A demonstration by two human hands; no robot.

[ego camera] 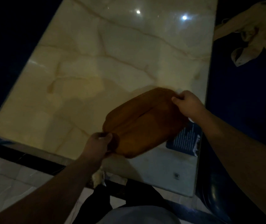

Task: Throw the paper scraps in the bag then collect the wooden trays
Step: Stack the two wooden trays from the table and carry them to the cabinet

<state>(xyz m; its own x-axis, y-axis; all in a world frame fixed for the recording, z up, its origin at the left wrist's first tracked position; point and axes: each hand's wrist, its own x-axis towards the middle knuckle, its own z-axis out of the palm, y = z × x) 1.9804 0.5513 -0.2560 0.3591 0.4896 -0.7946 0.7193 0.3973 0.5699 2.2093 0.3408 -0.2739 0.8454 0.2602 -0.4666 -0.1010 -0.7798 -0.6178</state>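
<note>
We grip the blurred wooden trays over the bench: left hand and right hand clamped on opposite ends; their count is unclear.

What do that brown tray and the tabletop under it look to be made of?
Tray: likely wood, matte orange-brown with a central groove; motion blur hides any grain. Tabletop: polished marble or a marble-look surface, cream with brown veins, glossy enough to mirror ceiling lights.

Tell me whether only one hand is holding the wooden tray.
No: the left hand grips the near end of the wooden tray and the right hand grips its far end.
</note>
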